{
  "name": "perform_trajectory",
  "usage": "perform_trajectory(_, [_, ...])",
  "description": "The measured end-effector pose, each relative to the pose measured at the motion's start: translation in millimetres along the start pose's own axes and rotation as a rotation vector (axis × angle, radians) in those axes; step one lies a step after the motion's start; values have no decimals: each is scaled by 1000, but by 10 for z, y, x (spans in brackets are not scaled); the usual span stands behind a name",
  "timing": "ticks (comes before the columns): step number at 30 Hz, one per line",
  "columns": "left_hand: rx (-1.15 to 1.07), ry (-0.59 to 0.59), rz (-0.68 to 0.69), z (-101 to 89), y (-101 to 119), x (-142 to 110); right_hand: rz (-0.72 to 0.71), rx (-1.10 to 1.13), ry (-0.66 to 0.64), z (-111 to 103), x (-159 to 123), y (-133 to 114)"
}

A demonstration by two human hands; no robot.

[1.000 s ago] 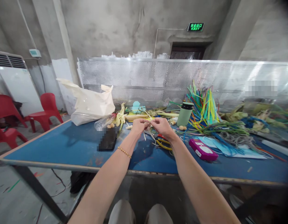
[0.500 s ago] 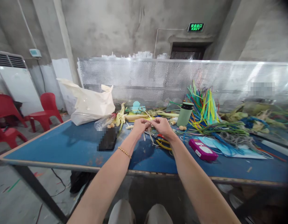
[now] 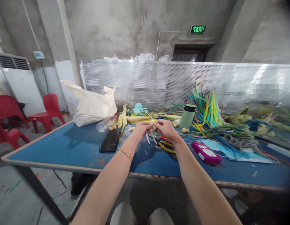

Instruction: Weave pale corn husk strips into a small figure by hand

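Note:
Over the middle of the table, my left hand point(image 3: 143, 128) and my right hand point(image 3: 165, 128) meet with their fingertips pinched on thin pale strips point(image 3: 148, 138) that look like corn husk. The strips' ends dangle below the fingers, and one stalk pokes up above them. What lies right between the fingertips is too small to make out. Just under my right hand are yellow-handled pliers point(image 3: 166, 147) with a bit of red. Behind the hands, corn husks point(image 3: 137, 119) lie spread across a yellow sheet.
On the blue table point(image 3: 53, 150) sit a cream plastic bag point(image 3: 95, 104), a clear bottle point(image 3: 106, 124) and a black phone point(image 3: 110, 142) at left. Rightward stand a green tumbler point(image 3: 188, 117), colourful strips point(image 3: 208, 109), a purple box point(image 3: 206, 153), wire coils point(image 3: 238, 139) and blue masks point(image 3: 229, 151).
The camera view has shifted slightly, moving the scene a little right and down. Both hands stay together on the strips, the fingers shifting slightly and the dangling ends swinging a bit.

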State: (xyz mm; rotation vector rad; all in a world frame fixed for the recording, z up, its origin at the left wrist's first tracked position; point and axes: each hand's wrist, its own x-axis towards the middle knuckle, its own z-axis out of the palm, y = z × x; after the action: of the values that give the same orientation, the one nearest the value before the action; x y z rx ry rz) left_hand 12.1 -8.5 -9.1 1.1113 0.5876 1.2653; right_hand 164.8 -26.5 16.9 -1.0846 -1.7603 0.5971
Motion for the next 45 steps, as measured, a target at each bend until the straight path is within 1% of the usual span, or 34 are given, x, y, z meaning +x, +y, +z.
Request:
perform_trajectory(2, [-11, -17, -1, -4, -7, 1, -20, -28, 2, 3, 8, 11])
perform_trajectory(5, [14, -6, 17, -17, -28, 10, -40, -63, 11, 6, 2, 6])
perform_trajectory(9, [54, 70, 27, -30, -43, 28, -39, -82, 30, 9, -15, -18])
perform_trajectory(14, [92, 118, 55, -20, -37, 30, -30, -65, -15, 23, -7, -22])
perform_trajectory(18, [128, 113, 85, -2, -45, 23, -44, -55, -15, 29, -2, -18])
perform_trajectory(22, [115, 133, 106, 2, -65, 27, -30, -49, 8, 42, -2, -15])
perform_trajectory(26, [113, 143, 81, -12, -78, 43, -14, -65, 39, 57, 4, -5])
perform_trajectory(32, [48, 58, 68, -22, -40, 28, -12, -28, 73, 49, -2, -19])
perform_trajectory(41, [-3, 118, 39, 9, -2, -14, 10, -8, 94, 67, 16, -16])
perform_trajectory(45, [23, 123, 68, 31, 3, -23, 54, 107, 89, 78, -5, -65])
